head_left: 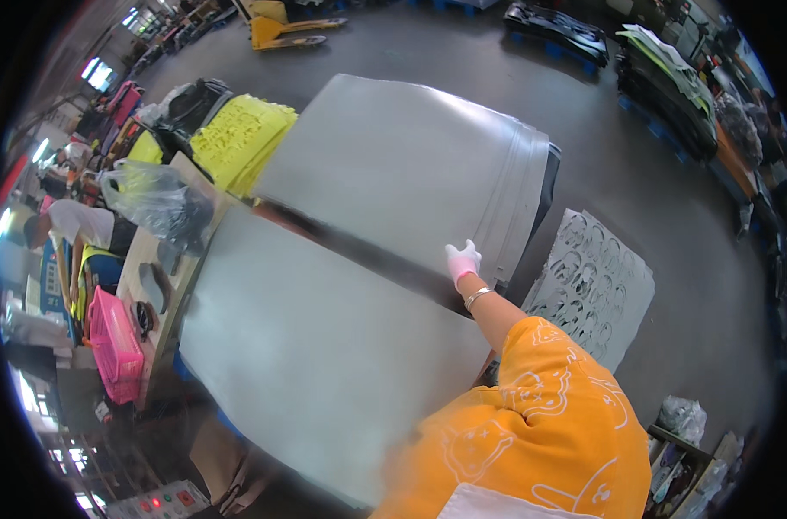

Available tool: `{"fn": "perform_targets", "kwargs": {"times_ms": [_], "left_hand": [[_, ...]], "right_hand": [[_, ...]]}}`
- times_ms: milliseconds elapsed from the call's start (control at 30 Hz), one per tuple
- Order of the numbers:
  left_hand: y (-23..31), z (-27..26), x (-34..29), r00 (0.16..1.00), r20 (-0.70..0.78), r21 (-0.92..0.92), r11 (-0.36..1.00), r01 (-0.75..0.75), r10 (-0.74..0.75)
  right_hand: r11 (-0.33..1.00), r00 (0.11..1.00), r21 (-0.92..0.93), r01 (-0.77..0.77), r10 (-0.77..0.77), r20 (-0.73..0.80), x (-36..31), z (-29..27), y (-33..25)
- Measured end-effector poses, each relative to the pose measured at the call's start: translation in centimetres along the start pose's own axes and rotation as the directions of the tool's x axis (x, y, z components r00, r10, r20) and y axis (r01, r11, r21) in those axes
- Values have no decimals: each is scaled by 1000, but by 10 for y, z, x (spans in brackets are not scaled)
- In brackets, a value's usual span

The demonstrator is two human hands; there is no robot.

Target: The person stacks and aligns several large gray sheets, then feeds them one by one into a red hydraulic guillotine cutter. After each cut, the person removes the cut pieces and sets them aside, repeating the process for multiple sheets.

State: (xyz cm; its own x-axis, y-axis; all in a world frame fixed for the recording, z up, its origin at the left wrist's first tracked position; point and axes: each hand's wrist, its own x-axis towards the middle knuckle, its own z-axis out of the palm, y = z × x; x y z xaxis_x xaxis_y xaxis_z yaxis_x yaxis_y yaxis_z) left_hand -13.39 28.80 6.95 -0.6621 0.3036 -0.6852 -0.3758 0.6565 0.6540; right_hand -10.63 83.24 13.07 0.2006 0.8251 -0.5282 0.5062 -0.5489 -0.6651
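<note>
Containers: one bright pink rectangular plastic basket (116,346), at the outer edge of a pale wooden table (190,268), near its near end; contents cannot be made out. One translucent plastic carrier bag (160,201), at the table's far end, with dark contents not identifiable.

Hands: right hand (464,262), in a white and pink glove, thumb and fingers partly spread, nothing seen in its grasp; contact with the sheet beneath cannot be told. Left hand — out of view, state cannot be told.

Sheets: one stack of large smooth grey sheets (402,156), its near edge, close to the near right corner, under the right hand; edges stepped along the right side. One large plain grey sheet (324,337), nearer the body, beyond a dark gap; its right corner lies beside the forearm.

Surroundings: yellow sheets with cut-outs (242,138), beside the stack's left edge. One grey sheet punched with rounded openings (592,285), off the stack's near right corner. Two dark curved pieces (157,285), on the table. One co-worker (82,223), beyond the table's outer edge.

Obstruction: orange printed sleeve (545,372) — covers part of the view at lower right.
</note>
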Motion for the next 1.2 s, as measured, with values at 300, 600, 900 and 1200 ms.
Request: {"fn": "perform_targets", "kwargs": {"times_ms": [300, 600, 900, 1200], "left_hand": [[23, -12, 19, 994, 84, 115, 991, 64, -73], [11, -19, -5, 991, 74, 110, 989, 99, -107], [4, -22, -22, 991, 59, 108, 988, 110, -117], [49, -35, -34, 991, 81, 86, 991, 101, -108]], "right_hand": [[862, 861, 500, -82, -191, 471, 33, -37, -69], [647, 693, 762, 8, -553, 463, 29, -34, -86], [940, 953, 192, 281, -297, 64, 60, 14, 35], [727, 939, 671, -144, -112, 324, 16, 5, 26]]}}
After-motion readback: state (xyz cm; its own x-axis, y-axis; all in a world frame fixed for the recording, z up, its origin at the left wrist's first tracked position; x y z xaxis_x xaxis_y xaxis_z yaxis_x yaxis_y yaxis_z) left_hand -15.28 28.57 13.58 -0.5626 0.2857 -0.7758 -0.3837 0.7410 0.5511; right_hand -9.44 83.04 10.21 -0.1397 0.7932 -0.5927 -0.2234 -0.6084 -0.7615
